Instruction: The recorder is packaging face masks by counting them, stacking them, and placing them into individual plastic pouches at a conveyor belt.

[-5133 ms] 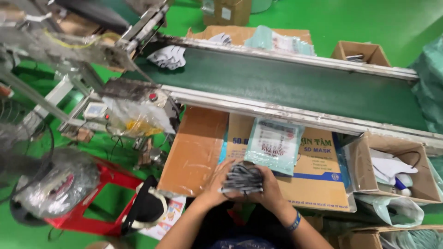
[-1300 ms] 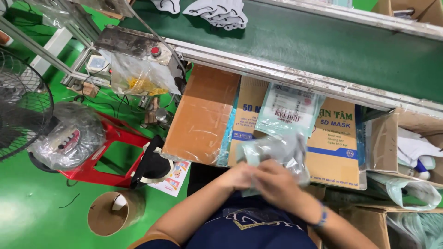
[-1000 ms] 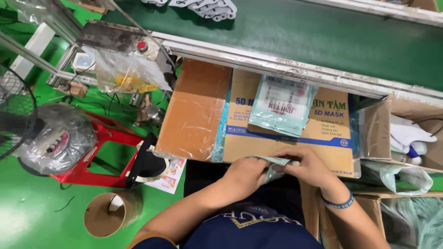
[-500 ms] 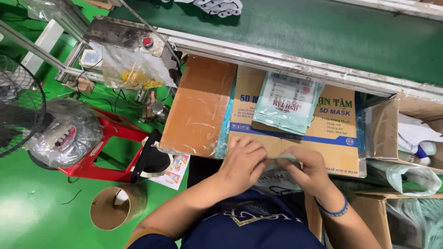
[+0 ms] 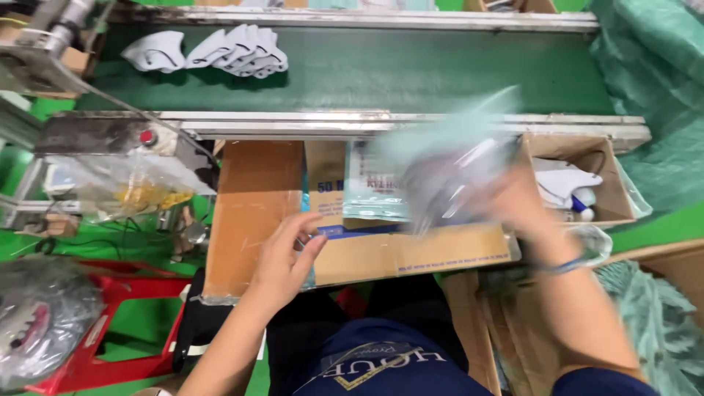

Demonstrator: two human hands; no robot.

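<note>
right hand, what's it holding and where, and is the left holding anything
The right hand grips a clear plastic packet by its right edge, blurred in motion. The left hand holds nothing, fingers open over the cardboard box.

View: single head camera | Faces: steeply down, forward | Range: close over cardboard worktop [image 5: 253,213] | Far edge: green conveyor belt [image 5: 440,73]

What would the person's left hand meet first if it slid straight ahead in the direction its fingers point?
Probably the clear packet lying on the cardboard box. The left hand points up and right across the box top, and that packet lies next in line, though depth is hard to judge.
</note>
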